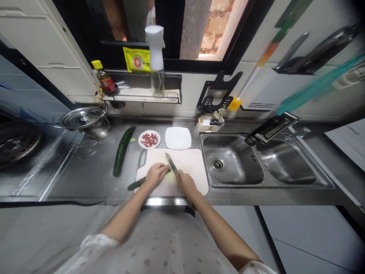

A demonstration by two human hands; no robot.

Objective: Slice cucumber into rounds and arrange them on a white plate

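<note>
A dark green cucumber (137, 184) lies on the white cutting board (196, 167), its left end reaching past the board's edge. My left hand (156, 174) is closed over it, holding it near its right end. In my right hand (186, 183) is a kitchen knife (171, 163), gripped by the handle, with the blade pointing away from me at the cucumber's right end. Pale green bits, blurred, show on the board beside the blade. A second, whole cucumber (123, 152) rests on the steel counter to the left.
Behind the board stand a small plate of chopped red pieces (149, 139) and a white square plate (178, 137). A lidded steel pot (85, 120) sits at the back left. On the right is a double sink (234, 160) with a faucet (298, 133). A bottle shelf (139, 94) hangs behind.
</note>
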